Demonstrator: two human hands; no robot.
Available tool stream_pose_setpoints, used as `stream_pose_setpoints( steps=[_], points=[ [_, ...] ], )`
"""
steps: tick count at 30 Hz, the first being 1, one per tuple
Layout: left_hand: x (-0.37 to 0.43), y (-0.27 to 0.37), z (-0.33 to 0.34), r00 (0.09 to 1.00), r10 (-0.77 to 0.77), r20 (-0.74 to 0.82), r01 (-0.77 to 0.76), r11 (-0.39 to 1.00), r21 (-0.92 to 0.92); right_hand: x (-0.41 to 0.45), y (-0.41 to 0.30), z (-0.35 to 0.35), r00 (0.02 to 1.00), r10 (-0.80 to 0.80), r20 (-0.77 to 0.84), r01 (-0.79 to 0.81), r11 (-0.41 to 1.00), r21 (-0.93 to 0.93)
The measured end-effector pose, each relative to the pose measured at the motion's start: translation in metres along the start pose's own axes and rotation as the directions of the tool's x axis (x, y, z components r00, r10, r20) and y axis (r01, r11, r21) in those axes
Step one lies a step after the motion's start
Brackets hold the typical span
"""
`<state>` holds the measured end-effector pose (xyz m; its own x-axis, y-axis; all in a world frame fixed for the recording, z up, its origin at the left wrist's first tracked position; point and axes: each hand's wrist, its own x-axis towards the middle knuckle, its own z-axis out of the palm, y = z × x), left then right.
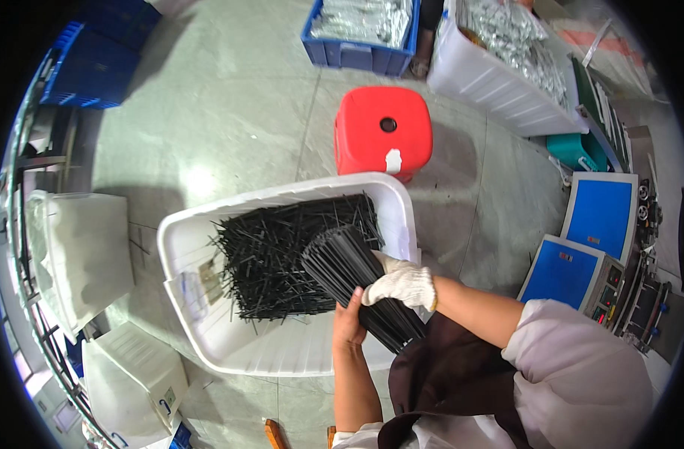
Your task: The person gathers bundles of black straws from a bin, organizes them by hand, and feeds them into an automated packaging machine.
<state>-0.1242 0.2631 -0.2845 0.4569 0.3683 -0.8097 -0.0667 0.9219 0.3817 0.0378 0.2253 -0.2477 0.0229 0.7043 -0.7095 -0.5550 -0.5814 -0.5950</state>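
Note:
A thick bundle of thin black strips is held over the right part of a large white plastic tub, its lower end close to the dark apron. My left hand, bare, grips the bundle from below and the left. Around its upper right side curls my right hand, in a pale knitted glove. Many loose black strips lie crisscrossed inside the tub, below and to the left of the bundle. What the strips are made of cannot be told.
Behind the tub stands a red plastic stool. Farther back are a blue crate and a white tub, both with silvery packets. White bins stand at left; blue-topped machines at right.

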Motion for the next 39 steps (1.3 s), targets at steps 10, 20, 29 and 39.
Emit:
stream_pose_setpoints(
  steps=[10, 20, 29, 39],
  points=[
    [-0.210, 0.049, 0.083, 0.918, -0.025, 0.395, -0.034, 0.989, 0.142, -0.255, -0.096, 0.082, 0.989, -0.095, -0.116, 0.112, 0.982, 0.154],
    [-0.313, 0.014, 0.070, 0.780, -0.302, 0.548, 0.179, 0.947, 0.267, -0.394, 0.048, 0.075, 0.556, -0.831, -0.034, 0.762, 0.526, -0.378],
    [-0.310, -0.023, 0.093, 0.712, -0.262, 0.652, 0.138, 0.962, 0.236, -0.433, 0.102, 0.036, 0.373, -0.911, -0.175, 0.872, 0.409, -0.270],
    [-0.307, -0.094, 0.220, 0.736, -0.277, 0.617, -0.029, 0.898, 0.439, -0.460, 0.129, -0.084, 0.614, -0.620, -0.489, 0.779, 0.577, 0.247]
  ],
)
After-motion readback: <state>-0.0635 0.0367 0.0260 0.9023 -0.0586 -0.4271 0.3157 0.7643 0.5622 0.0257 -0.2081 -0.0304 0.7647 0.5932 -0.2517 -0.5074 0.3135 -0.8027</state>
